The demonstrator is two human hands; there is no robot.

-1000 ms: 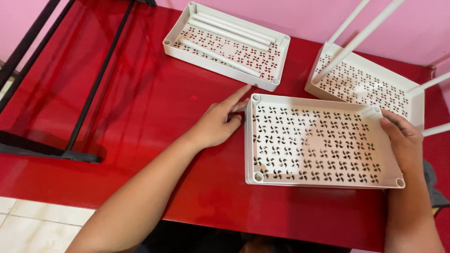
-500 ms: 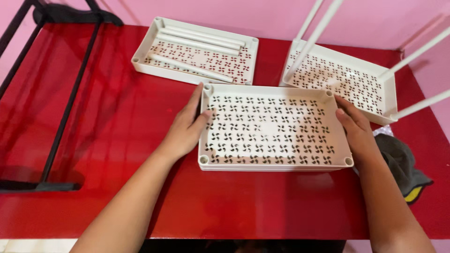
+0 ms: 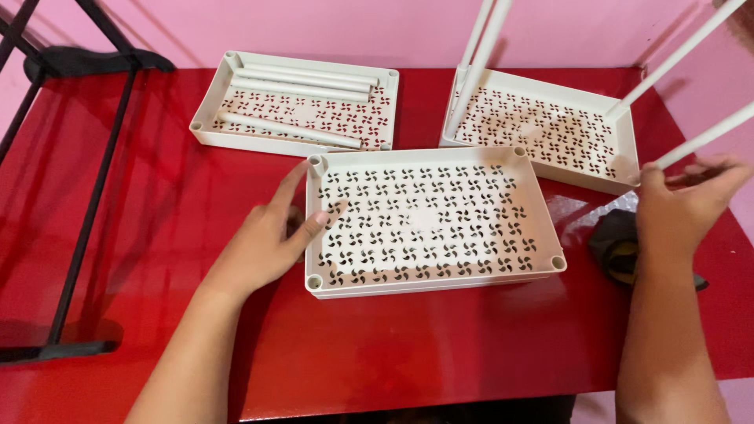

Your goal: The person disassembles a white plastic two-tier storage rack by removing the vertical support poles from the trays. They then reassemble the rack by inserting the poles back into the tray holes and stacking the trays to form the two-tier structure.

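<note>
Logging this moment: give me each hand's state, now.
Left hand: open, gripping the near tray's left edge.
Right hand: closed on a white pole of the right tray.

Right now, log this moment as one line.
left hand: on near tray left edge | right hand: at pole of right tray | far tray: loose poles inside

A white plastic tray (image 3: 430,220), rectangular with a raised rim, lies flat on the red table, its long sides running left to right. Its floor is pierced all over with small pinwheel-shaped cut-outs in even rows, and a round socket sits in each corner. It rests just in front of two like trays, its far right corner close beside one of them
</note>
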